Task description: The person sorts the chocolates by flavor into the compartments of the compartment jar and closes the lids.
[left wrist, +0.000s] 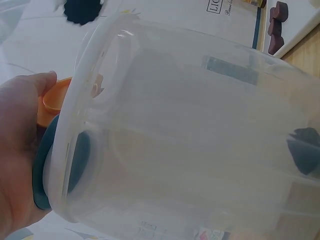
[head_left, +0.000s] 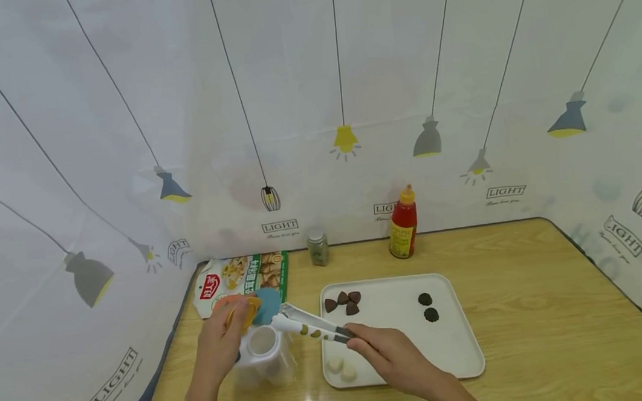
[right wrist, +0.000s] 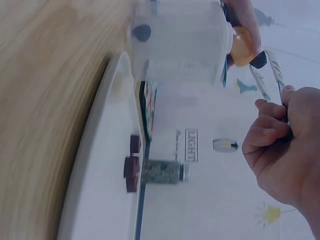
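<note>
On the desk's left side, the left hand (head_left: 219, 345) grips a jar (head_left: 264, 355); the right hand (head_left: 389, 354) clamps tongs (head_left: 311, 325) beside the tray (head_left: 459, 350). Only the left wrist view shows the jar's clear wall close.

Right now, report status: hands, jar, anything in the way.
Left hand grips the clear jar and its lid. Right hand holds tongs, tips over the open jar. Nothing blocks.

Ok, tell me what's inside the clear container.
One dark round piece shows through the clear container's wall in both wrist views. From the head view its open mouth looks pale, and the left hand and tongs cover part of it.
</note>
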Available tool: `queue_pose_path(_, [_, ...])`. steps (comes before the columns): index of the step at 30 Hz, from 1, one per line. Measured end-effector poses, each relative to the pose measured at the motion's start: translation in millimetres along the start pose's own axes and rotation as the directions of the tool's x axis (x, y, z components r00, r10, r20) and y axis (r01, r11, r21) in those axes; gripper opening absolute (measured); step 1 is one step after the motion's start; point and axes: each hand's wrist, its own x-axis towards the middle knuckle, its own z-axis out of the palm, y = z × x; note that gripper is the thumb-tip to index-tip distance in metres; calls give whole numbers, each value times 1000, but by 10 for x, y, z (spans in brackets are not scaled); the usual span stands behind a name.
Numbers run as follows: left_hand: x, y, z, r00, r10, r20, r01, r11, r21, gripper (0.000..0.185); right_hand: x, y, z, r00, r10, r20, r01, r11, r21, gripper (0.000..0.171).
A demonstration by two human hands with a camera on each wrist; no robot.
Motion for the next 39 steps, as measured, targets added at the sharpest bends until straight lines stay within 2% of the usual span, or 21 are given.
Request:
queue_pose_path(3, [-6,-15,0,1000,12,-12,-12,1000,8,42,91,-75,95,998,-51,21,52,997,-57,24])
queue_pose_path(7, [1,-27,0,999,41,-25,-41,999,10,40,169,-135,187,996,-83,39,89,976,-199,24])
queue_pose_path(11, [-1,-22,2,998,47,-35,-47,999,9,38,205,-160,242,996,-77,49,88,953,-290,30])
queue_pose_path(19, [-2,-24,23,997,72,-33,-72,997,7,34,204,-168,289,996,-61,66,82,920,-383,33])
queue_pose_path(28, [-3,-19,13,997,69,-31,-69,998,4,36,250,-199,291,993,-36,112,77,920,-384,37])
queue_pose_path(32, [-7,-15,14,997,70,-33,-70,998,3,36,252,-207,291,993,-35,110,76,917,-391,38])
queue_pose_path(39, [5,-13,14,997,69,-39,-69,998,10,36,242,-199,292,995,-16,97,50,934,-354,39])
